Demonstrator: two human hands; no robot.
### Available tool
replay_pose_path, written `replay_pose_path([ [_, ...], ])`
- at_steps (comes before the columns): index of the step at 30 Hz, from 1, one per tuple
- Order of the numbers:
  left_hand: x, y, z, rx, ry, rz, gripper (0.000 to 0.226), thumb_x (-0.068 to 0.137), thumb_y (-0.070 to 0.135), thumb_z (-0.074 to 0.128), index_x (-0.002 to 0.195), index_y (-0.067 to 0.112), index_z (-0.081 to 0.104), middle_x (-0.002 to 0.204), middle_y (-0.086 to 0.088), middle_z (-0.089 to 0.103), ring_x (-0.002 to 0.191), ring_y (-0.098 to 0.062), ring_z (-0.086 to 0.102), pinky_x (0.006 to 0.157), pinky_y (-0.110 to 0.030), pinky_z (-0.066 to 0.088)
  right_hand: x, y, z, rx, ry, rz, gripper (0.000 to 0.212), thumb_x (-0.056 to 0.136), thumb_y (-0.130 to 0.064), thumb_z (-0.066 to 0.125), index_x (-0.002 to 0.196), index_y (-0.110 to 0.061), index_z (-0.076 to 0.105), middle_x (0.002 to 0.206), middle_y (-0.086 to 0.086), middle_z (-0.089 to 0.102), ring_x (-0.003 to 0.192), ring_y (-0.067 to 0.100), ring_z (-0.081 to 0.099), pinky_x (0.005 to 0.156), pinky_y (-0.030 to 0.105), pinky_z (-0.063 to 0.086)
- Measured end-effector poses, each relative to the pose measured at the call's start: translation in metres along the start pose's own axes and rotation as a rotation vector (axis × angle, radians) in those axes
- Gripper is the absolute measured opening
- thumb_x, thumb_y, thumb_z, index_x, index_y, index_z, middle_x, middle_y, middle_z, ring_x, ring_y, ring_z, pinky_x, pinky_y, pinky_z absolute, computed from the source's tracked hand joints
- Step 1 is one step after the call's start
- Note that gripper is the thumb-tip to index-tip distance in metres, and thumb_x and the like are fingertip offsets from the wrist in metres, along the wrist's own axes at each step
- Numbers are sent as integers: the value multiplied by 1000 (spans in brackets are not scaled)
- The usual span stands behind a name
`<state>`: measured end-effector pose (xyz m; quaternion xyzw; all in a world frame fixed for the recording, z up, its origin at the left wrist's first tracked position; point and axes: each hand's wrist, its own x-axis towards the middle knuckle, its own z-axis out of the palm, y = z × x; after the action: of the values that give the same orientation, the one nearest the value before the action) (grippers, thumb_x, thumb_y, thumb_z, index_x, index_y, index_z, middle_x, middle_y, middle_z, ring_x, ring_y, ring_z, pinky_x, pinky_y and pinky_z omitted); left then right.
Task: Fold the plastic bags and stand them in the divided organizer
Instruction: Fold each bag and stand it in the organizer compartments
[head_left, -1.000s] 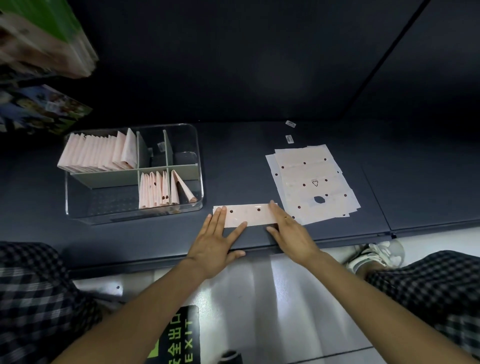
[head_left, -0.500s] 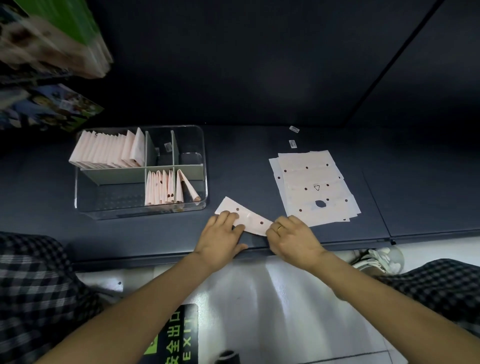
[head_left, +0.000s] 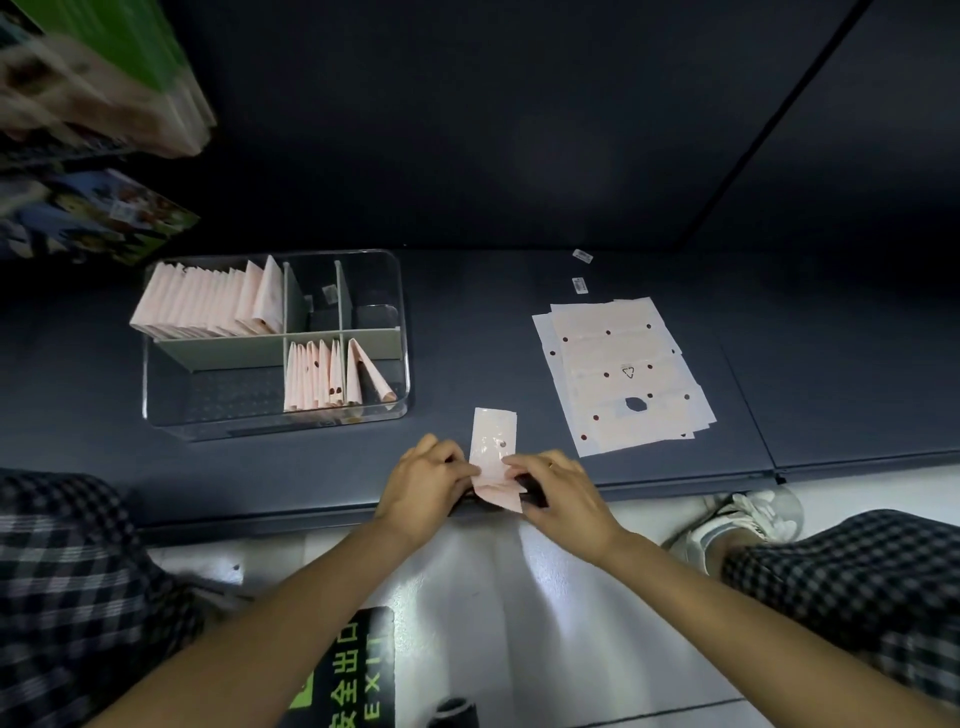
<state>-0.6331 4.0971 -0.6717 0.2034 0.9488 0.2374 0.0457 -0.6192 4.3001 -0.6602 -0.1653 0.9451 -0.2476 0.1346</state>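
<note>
Now both hands, left hand (head_left: 428, 486) and right hand (head_left: 563, 493), pinch one folded bag (head_left: 493, 441) between curled fingers.

A single wide-angle view from the person's head looks forward and down, close over the near edge of a dark shelf (head_left: 467, 322), with its far wall across the top.

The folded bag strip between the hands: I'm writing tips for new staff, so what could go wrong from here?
1. The bag strip is pinched by the left hand and right hand at the shelf edge; it may unfold or slip off.
2. The leaning bag in the organizer takes up the open space beside the row and might topple.
</note>
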Motion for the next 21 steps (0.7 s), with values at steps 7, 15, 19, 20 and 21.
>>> replay_pose_path([
  [7,8,1,7,-316,61,-380,15,88,30,64,92,20,74,92,-1,63,93,-22,49,77,-29,41,31,-11,4,568,108,523,19,79,-11,72,67,-15,58,64,3,63,49,3,57,55,16,44],
  [15,4,17,5,-55,196,-65,18,78,11,73,93,11,64,94,-5,60,82,-25,55,69,-34,49,49,-17,4,737,96,780,20,78,-1,72,75,-9,55,72,9,62,47,13,60,43,16,49],
  [19,-9,22,15,127,75,207,42,64,19,84,103,12,70,110,-6,67,96,-24,66,80,-31,54,50,-19,1,841,119,841,31,76,1,74,87,-11,47,89,12,58,52,19,61,42,18,50],
  [20,-12,20,20,135,8,187,53,69,23,80,118,8,64,126,-10,61,114,-25,60,96,-33,48,50,-19,1,866,121,849,33,76,0,74,88,-12,46,91,13,57,53,19,62,43,18,51],
  [21,-16,17,23,182,-58,175,63,78,28,73,132,4,52,141,-14,47,130,-26,47,109,-36,33,50,-19,1,885,125,857,33,77,1,73,87,-12,45,92,13,57,54,20,63,45,19,53],
])
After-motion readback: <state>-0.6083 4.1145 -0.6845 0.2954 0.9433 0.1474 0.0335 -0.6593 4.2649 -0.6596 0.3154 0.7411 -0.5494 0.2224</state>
